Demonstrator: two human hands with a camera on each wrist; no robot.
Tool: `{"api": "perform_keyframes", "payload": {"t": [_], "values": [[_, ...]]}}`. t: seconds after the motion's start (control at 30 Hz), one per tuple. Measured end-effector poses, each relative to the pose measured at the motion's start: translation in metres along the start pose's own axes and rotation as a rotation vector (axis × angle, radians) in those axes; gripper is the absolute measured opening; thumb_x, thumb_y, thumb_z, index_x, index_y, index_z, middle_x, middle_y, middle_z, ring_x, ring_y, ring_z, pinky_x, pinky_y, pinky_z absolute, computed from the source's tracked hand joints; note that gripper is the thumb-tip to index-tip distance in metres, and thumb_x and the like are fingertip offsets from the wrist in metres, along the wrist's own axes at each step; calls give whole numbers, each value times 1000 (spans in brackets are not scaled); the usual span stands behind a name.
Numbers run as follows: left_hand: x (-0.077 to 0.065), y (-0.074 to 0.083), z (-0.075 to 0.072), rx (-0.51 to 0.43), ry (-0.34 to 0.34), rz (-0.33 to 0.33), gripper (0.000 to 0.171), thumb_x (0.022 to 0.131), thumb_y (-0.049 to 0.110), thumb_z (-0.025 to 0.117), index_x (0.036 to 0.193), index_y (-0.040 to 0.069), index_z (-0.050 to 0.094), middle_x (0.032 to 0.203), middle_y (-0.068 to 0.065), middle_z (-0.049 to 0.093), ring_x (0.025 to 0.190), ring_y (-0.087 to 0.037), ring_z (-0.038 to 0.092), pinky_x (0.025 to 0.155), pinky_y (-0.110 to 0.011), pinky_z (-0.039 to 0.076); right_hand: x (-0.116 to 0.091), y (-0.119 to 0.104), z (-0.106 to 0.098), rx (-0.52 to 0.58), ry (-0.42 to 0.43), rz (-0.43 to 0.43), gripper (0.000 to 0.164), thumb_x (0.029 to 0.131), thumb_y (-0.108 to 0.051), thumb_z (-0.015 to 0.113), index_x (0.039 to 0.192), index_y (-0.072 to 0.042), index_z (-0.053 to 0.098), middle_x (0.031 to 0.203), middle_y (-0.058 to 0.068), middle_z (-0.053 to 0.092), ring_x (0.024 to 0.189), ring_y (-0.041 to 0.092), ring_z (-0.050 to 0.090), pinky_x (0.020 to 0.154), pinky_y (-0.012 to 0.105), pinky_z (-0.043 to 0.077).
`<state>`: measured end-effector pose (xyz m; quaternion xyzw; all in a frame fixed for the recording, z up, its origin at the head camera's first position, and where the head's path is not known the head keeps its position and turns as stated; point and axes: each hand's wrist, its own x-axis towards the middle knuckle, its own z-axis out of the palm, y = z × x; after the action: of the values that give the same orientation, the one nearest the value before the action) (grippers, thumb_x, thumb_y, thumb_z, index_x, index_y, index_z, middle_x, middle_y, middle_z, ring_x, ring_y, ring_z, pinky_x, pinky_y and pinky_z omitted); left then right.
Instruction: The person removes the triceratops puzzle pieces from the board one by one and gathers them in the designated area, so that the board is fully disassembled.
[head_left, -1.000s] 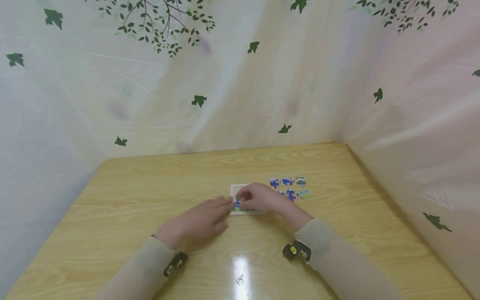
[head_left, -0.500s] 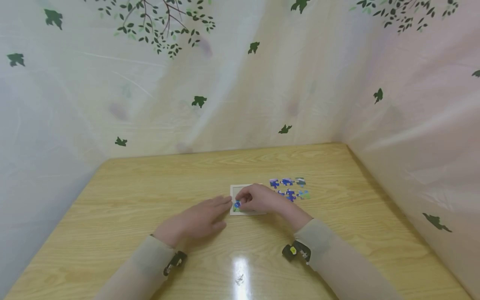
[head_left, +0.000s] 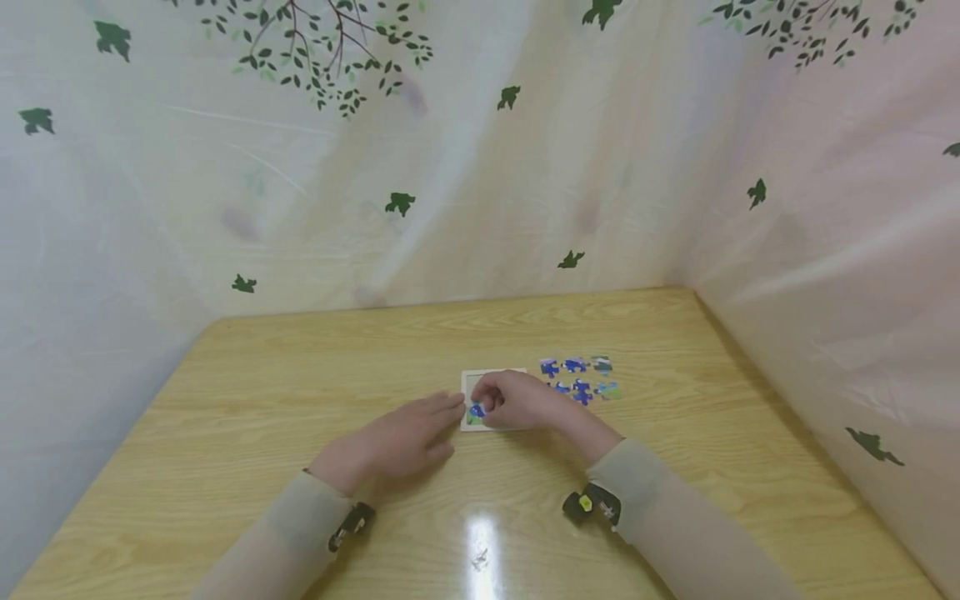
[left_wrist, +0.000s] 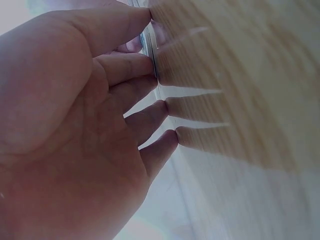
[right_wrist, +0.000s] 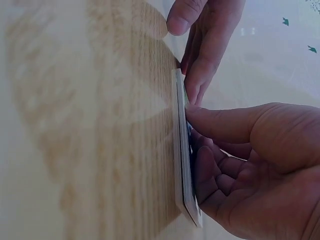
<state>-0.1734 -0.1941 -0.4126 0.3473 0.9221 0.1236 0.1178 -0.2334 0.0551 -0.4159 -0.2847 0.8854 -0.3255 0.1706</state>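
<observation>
A small white-rimmed puzzle tray [head_left: 472, 429] lies flat on the wooden table, with blue and green jigsaw picture showing in its lower left. My left hand [head_left: 401, 433] stretches its fingers toward the tray's left edge; in the left wrist view the fingertips [left_wrist: 167, 137] rest on the table surface. Over the tray, my right hand [head_left: 521, 398] pinches at a blue puzzle piece [head_left: 477, 409] with curled fingers. In the right wrist view its thumb [right_wrist: 220, 122] comes down at the tray [right_wrist: 177, 150]. Most of the piece is hidden by the fingers.
Several loose puzzle pieces [head_left: 576, 365] lie in two rows right of the tray, the nearer row partly behind the right hand. The wooden table [head_left: 300, 358] meets a pale leaf-printed curtain [head_left: 450, 167] at the back and sides.
The right hand has shifted slightly over the tray, its fingertips staying at the blue piece, more of which shows than a second ago. The left hand has hardly moved.
</observation>
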Motion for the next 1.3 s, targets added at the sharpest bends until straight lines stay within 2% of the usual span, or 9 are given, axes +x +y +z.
{"api": "perform_keyframes", "payload": {"t": [0.53,0.87,1.13,1.3], "values": [[1,-2,4,-11,3,-1,62,114,24,61,167,-1,42,177,-17,34,165,-41,28,135,-58,24,-2,1,0,44,7,-28,32,93,-1,79,118,-13,62,102,2,67,90,18,62,80,34,55],[2,-3,4,16,-4,5,62,115,24,59,168,-2,41,178,-18,34,165,-41,27,135,-56,24,2,8,-3,130,28,-17,9,108,-8,70,115,-12,66,102,2,70,93,17,65,82,34,57],[1,0,0,21,-5,11,61,115,23,60,167,-4,41,177,-20,34,164,-44,28,135,-58,24,-1,5,-11,209,37,13,11,111,-11,67,123,-13,67,106,4,70,94,19,69,80,34,59],[1,-1,0,24,-9,-3,62,115,24,59,168,-1,41,178,-17,33,165,-42,27,135,-57,24,-5,5,-20,204,76,4,13,111,-14,69,123,-13,69,108,3,70,98,20,67,83,36,58]]}}
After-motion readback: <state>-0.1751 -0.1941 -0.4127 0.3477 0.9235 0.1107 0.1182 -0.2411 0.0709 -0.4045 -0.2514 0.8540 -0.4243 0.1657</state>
